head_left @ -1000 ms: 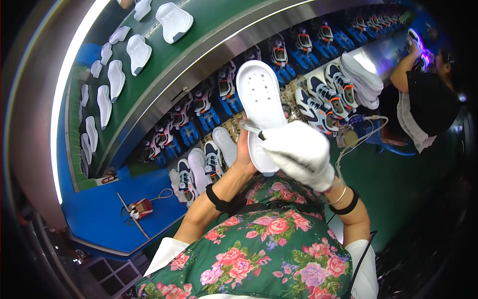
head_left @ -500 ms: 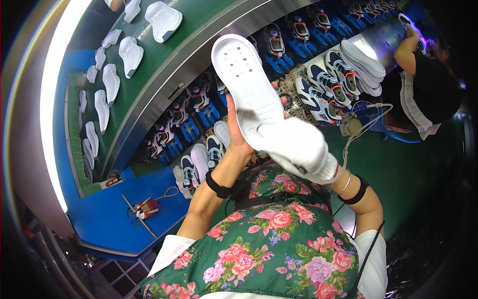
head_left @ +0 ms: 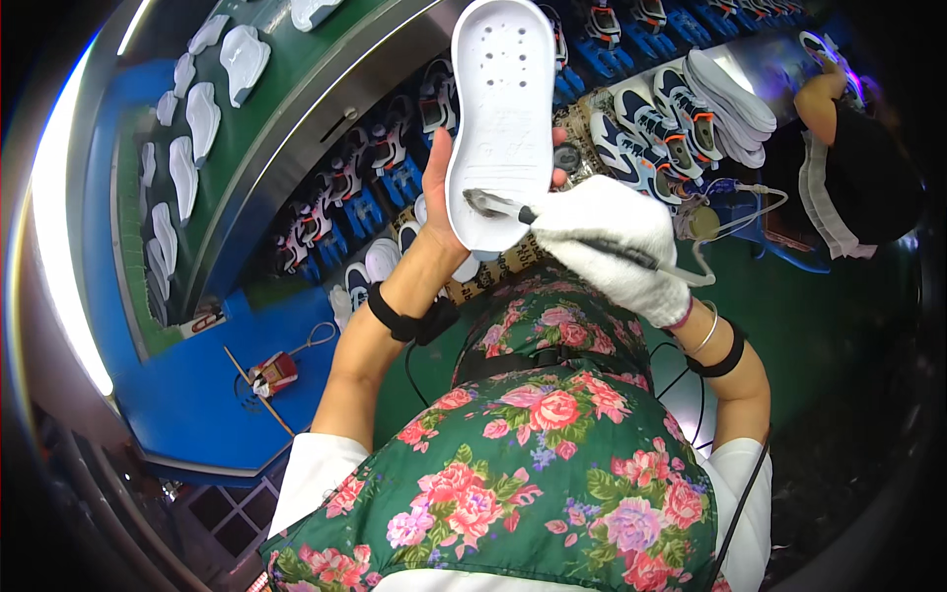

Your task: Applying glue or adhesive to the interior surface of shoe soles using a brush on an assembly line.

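Observation:
A white shoe sole [head_left: 505,123] with small holes at its toe end is held up in front of me, its inner face turned toward me. My left hand [head_left: 441,192] grips it from behind, with the thumb along the left edge and fingertips showing at the right edge. In a white knit glove, my right hand [head_left: 612,232] is closed round a slim brush [head_left: 503,204] with a pale hose at its back end. The dark bristles lie against the sole's heel area.
Upper left, a green conveyor [head_left: 266,118] behind a metal rail carries white soles. Shoe uppers [head_left: 602,25] sit on blue racks beyond. Navy-and-white shoes [head_left: 631,138] and stacked soles [head_left: 730,104] lie right, near a co-worker's arm [head_left: 821,104]. A blue table [head_left: 187,395] stands left.
The sole has moved up and stands more upright in view. My right hand has shifted slightly right and turned, so the brush now shows on the heel. The surroundings have slid left and up on that side.

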### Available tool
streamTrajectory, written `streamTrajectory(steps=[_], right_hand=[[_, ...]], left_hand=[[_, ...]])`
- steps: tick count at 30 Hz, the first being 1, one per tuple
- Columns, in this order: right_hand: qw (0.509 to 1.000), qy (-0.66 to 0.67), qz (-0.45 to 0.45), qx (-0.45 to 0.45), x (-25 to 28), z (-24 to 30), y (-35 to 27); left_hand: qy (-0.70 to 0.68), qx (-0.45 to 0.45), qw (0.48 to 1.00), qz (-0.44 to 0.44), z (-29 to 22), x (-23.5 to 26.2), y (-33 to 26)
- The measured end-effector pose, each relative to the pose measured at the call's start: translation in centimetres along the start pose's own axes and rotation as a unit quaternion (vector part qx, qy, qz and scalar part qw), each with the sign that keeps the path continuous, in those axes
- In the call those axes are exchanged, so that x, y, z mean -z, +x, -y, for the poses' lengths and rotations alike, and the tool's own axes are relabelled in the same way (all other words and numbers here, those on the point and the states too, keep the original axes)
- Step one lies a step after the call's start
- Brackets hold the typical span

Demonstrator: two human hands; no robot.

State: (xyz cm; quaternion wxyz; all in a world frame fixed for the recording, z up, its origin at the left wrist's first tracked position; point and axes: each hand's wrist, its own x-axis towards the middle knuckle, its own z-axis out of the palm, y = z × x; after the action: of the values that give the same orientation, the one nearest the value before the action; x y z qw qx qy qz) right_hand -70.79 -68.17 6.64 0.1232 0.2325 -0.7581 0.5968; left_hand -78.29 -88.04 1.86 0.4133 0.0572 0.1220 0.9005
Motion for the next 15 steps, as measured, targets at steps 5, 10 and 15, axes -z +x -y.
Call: streamTrajectory(steps=[5, 10, 15], right_hand=[[0.992, 0.086, 0.096, 0.002, -0.5, 1.4, -1.4], [0.998, -0.015, 0.032, 0.044, 0.4, 1.0, -0.8], [0.979, -0.062, 0.111, 0.162, -1.3, 1.5, -3.0]], left_hand=[[-0.030, 0.015, 0.998, 0.054, 0.1, 0.8, 0.1], [-0.041, 0.045, 0.996, 0.071, -0.5, 0.2, -0.2], [0.108, 0.072, 0.991, -0.015, -1.5, -0.2, -0.1]])
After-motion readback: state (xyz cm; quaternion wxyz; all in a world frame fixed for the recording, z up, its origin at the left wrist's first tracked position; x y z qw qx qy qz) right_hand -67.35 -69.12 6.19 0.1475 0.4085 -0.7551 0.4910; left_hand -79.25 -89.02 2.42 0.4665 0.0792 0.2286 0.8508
